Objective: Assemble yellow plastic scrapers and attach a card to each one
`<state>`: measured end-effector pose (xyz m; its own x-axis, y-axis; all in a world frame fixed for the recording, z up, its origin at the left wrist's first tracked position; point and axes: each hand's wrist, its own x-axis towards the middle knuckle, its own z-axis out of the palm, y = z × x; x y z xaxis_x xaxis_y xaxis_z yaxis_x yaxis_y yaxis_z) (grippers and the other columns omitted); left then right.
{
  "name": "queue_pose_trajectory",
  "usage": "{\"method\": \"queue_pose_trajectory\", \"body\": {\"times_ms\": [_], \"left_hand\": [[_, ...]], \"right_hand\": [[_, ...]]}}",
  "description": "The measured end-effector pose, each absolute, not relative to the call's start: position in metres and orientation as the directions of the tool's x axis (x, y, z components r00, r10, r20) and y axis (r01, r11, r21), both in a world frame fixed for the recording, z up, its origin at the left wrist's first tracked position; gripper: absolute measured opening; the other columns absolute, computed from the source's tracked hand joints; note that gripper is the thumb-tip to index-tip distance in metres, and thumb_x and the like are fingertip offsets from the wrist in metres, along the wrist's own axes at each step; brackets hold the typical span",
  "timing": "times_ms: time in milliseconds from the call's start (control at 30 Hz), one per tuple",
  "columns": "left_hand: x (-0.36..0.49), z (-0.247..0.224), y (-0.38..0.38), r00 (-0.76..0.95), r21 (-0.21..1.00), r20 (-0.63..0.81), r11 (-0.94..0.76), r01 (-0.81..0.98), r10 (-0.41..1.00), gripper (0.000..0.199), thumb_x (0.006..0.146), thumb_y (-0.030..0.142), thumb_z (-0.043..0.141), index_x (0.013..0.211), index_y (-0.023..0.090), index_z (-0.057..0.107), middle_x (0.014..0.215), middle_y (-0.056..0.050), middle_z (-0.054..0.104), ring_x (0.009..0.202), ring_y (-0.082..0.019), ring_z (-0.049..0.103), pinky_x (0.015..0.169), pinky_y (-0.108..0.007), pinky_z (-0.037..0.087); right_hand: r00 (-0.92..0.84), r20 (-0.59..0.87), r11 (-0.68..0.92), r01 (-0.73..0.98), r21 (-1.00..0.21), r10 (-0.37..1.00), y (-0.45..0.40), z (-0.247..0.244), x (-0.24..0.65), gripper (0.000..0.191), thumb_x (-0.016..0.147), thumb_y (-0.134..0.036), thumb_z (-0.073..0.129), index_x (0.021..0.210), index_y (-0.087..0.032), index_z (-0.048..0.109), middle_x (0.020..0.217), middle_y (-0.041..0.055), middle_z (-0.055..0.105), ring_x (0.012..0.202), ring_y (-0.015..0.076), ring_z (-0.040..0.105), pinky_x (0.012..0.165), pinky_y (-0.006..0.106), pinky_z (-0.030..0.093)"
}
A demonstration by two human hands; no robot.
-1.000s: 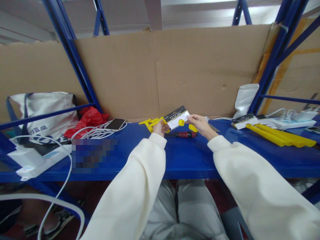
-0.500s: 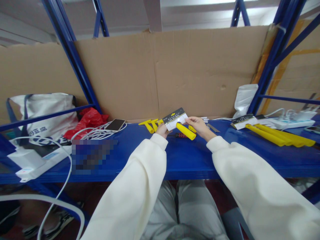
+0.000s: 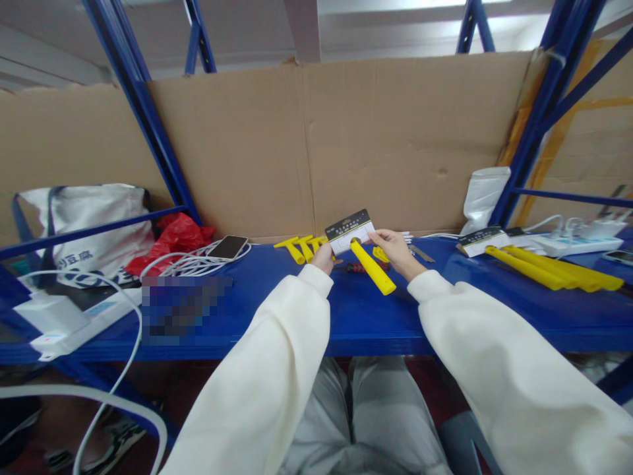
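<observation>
Fingers [image 3: 380,235] on card [image 3: 350,230] – ylw handle [image 3: 374,268] diag – lower-R

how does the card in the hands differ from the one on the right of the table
The held card is raised between the left hand and right hand; the resting card lies on the table. The held card has one yellow handle sticking out; beside the resting card are several yellow handles. Both are black and white.
</observation>
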<state>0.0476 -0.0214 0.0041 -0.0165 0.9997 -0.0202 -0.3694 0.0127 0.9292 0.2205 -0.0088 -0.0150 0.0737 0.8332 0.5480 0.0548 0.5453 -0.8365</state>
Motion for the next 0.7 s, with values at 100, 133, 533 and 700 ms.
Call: {"method": "queue_pose_trajectory", "body": {"times_ms": [100,133,533,700], "left_hand": [[0.0477,0.0060,-0.0241,0.001,0.934,-0.017,0.016,-0.356,1.000,0.014,0.083,0.021,0.057,0.075,0.023,0.067,0.079,-0.005,0.073,0.086,-0.024,0.065,0.071,-0.035,0.050],[0.0478,0.0061,-0.0242,0.001,0.933,-0.016,0.015,-0.360,1.000,0.014,0.084,0.021,0.056,0.075,0.023,0.067,0.080,-0.005,0.073,0.086,-0.024,0.065,0.071,-0.034,0.049],[0.0437,0.0024,-0.0154,0.007,0.878,-0.022,0.023,-0.477,1.000,0.024,0.086,0.048,0.064,0.088,0.024,0.068,0.097,-0.008,0.071,0.098,-0.026,0.065,0.077,-0.033,0.052],[0.0449,-0.0005,-0.0159,0.053,0.868,-0.003,0.030,-0.496,0.999,0.019,0.082,0.030,0.073,0.097,0.021,0.063,0.099,-0.008,0.069,0.085,-0.020,0.069,0.079,-0.032,0.055]], "right_hand": [[0.077,0.557,0.553,0.067,-0.830,0.827,-0.0095,-0.0152,0.2198,0.044,0.061,-0.065,0.079,0.063,-0.022,0.069,0.068,0.0050,0.072,0.080,0.0228,0.070,0.081,0.037,0.054],[0.079,0.561,0.557,0.071,-0.828,0.824,-0.0098,-0.0152,0.2195,0.045,0.061,-0.066,0.078,0.063,-0.022,0.069,0.068,0.0050,0.072,0.080,0.0232,0.070,0.081,0.038,0.054],[0.174,0.556,0.561,0.021,-0.827,0.813,-0.0071,-0.0172,0.2194,0.050,0.056,-0.070,0.078,0.069,-0.023,0.070,0.077,0.0062,0.076,0.085,0.0252,0.071,0.081,0.040,0.056],[0.153,0.562,0.564,0.033,-0.825,0.813,-0.0075,-0.0178,0.2198,0.047,0.060,-0.069,0.077,0.069,-0.023,0.069,0.073,0.0060,0.074,0.087,0.0255,0.071,0.081,0.039,0.056]]}}
